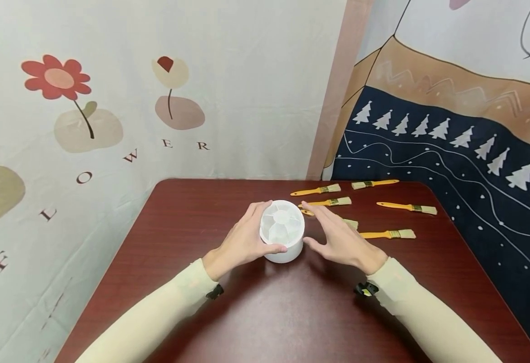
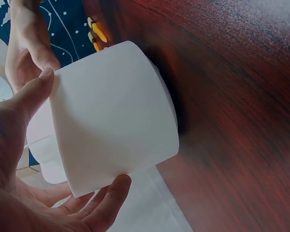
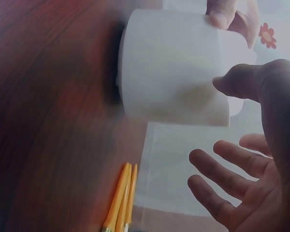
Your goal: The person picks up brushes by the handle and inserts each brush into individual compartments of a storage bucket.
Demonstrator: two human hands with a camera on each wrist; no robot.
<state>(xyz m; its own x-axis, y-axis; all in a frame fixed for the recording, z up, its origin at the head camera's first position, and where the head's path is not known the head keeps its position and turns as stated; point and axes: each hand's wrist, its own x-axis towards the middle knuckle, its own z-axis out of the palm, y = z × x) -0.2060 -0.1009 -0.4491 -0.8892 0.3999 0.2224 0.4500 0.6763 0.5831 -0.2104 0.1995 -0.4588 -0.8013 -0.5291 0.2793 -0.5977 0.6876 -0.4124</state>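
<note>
A white round organizer (image 1: 282, 222), its top divided into wedge-shaped compartments around a round centre, stands upright at mid-table. My left hand (image 1: 245, 236) grips its left side, the thumb at the near rim and the fingers around the far side. In the left wrist view the organizer's smooth wall (image 2: 111, 113) lies between that thumb and the fingers. On the other side is my right hand (image 1: 341, 237), its fingers spread and apart from the organizer. Its thumb (image 3: 241, 83) is close to the wall in the right wrist view; whether it touches, I cannot tell.
Several paintbrushes with yellow handles and pale bristles lie on the dark red table (image 1: 192, 217) at the right, among them one brush (image 1: 407, 207) near the right edge. Behind my right hand a brush (image 1: 351, 223) is partly hidden. Printed cloths (image 1: 246, 75) hang behind the table.
</note>
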